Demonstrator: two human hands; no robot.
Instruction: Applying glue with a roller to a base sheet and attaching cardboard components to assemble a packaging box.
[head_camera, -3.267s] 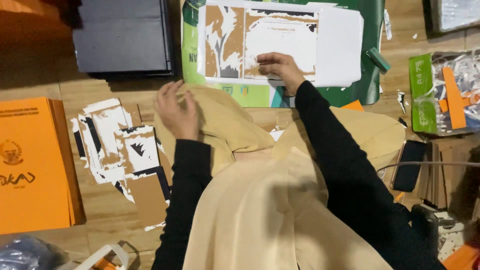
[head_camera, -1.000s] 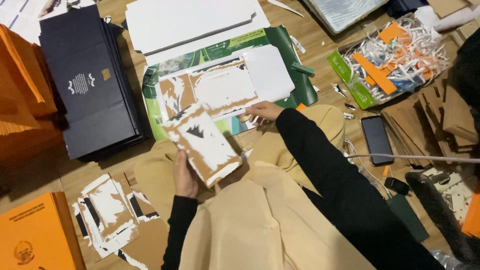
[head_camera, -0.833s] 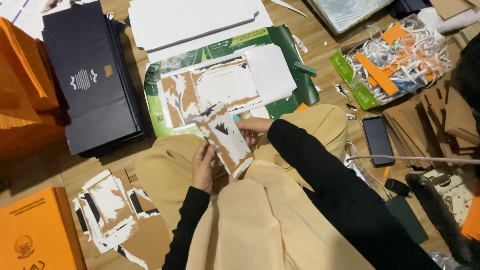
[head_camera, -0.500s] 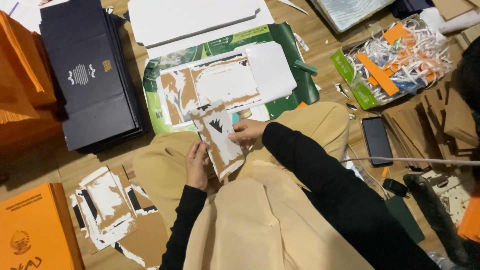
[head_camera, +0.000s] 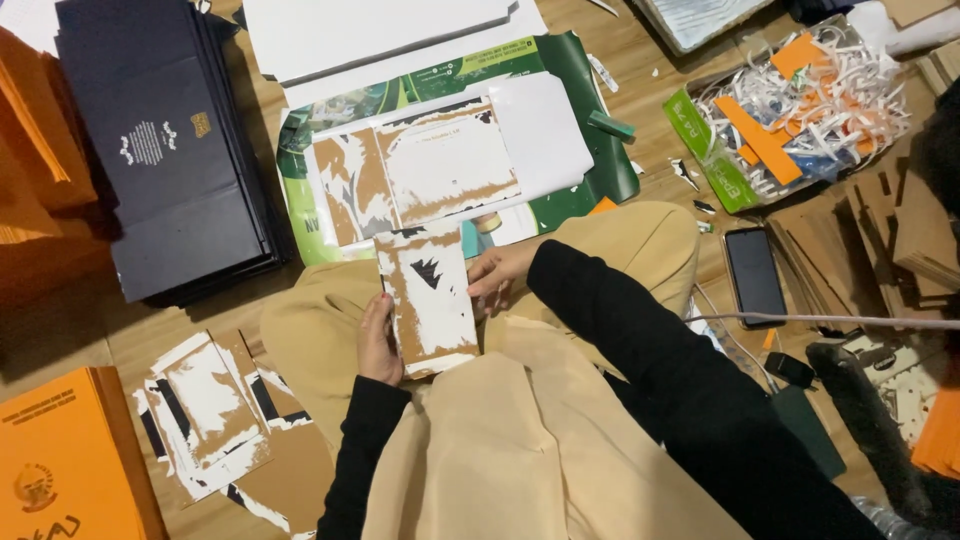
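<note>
Both hands grip one torn cardboard panel (head_camera: 430, 300) over the lap: left hand (head_camera: 376, 340) on its left edge, right hand (head_camera: 495, 275) on its right edge.

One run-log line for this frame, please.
left hand: holds card panel | right hand: holds its right edge | panel: over lap, peeled patchy | phone: floor, right
</note>
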